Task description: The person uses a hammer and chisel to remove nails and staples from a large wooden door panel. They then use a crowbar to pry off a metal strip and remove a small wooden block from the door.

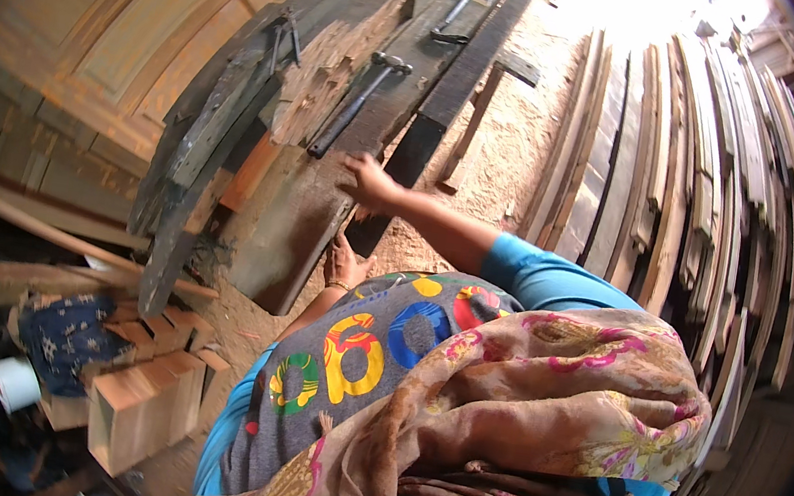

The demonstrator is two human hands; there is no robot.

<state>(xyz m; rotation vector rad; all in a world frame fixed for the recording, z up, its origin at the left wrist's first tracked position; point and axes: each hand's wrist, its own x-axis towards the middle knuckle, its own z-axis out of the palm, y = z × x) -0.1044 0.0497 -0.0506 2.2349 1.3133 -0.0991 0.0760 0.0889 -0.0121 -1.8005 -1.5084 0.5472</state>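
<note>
My right hand [370, 182] reaches over the dark wooden workbench [280, 223] with its fingers stretched out and nothing in them. Just beyond its fingertips lies a hammer [360, 108] with a dark handle and metal head. My left hand [347, 265], with a band at the wrist, is at the bench's near edge, fingers apart and seemingly touching the side. Behind the hammer is a rough, splintered wood piece [330, 69]. Farther up the bench lies a second long-handled metal tool [464, 6], its exact kind unclear. A dark beam [417, 145] runs beside the bench under my right forearm.
Long planks [649, 161] are stacked at the right. Carved door panels [136, 23] lean at the left. Dark timber pieces [213, 123] lie along the bench's left side. Wood blocks [146, 406] and a white bucket [13, 383] stand at lower left. Sawdust [506, 142] covers the floor.
</note>
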